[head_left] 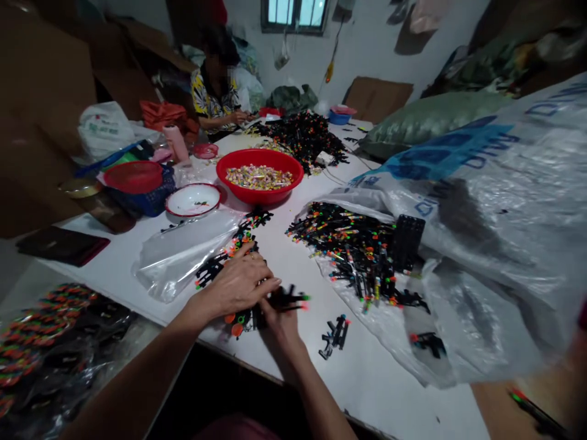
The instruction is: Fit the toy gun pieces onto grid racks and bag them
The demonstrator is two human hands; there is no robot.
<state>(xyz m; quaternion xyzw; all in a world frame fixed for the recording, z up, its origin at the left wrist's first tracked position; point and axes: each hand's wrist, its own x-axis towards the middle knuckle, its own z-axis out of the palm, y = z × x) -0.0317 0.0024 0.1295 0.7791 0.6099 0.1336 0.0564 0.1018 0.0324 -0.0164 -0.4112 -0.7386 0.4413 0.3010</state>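
Note:
My left hand point(242, 282) lies over a small pile of black toy guns point(211, 269) at the table's near edge, its fingers stretched across them and the thumb side turned right. Just beside it, my right hand point(283, 324) is closed on a black toy gun point(290, 297) with a red and green tip. Part of its fingers is hidden behind the left hand. Orange round pieces point(236, 330) show under the hands. To the right, a few loose toy guns point(337, 335) lie on the white table point(367, 379).
A large plastic sack point(495, 244) spills a heap of toy guns point(353, 244) at right. Farther back stand a red basin point(259, 194) of small colourful pieces and a white bowl point(192, 200). A clear bag point(183, 250) lies left. Another person point(215, 91) sits behind a black heap point(307, 137).

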